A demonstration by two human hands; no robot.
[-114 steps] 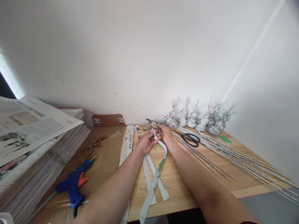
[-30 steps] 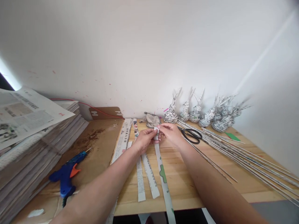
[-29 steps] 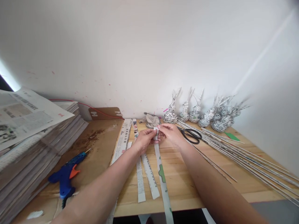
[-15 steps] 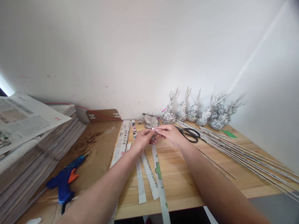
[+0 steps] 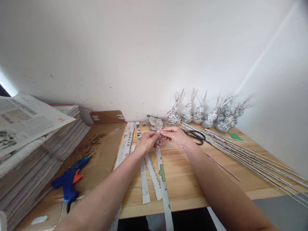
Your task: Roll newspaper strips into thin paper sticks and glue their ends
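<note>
Both hands meet over the wooden table, pinching the upper end of a long paper strip (image 5: pixel 162 173) with green printed shapes. My left hand (image 5: pixel 149 141) has thumb and fingers closed on the strip's tip. Beside it, my right hand (image 5: pixel 173 136) pinches the same end between thumb and forefinger. The strip hangs down past the table's front edge. Two shorter newspaper strips, one of them a printed strip (image 5: pixel 153 179), lie just left of it, partly under my left arm. How the tip is folded or rolled is too small to tell.
Black scissors (image 5: pixel 198 137) and thin paper rods (image 5: pixel 240 154) lie to the right. Several woven paper figures (image 5: pixel 174 117) stand along the wall, near a grey cloth (image 5: pixel 156 123). At left are a blue glue gun (image 5: pixel 69 183), cardboard (image 5: pixel 101 150) and stacked newspapers (image 5: pixel 48 154).
My hands stay together on the strip's end, with only slight finger movement. The whole view has shifted a little, and the strip's lower part sits slightly higher.
</note>
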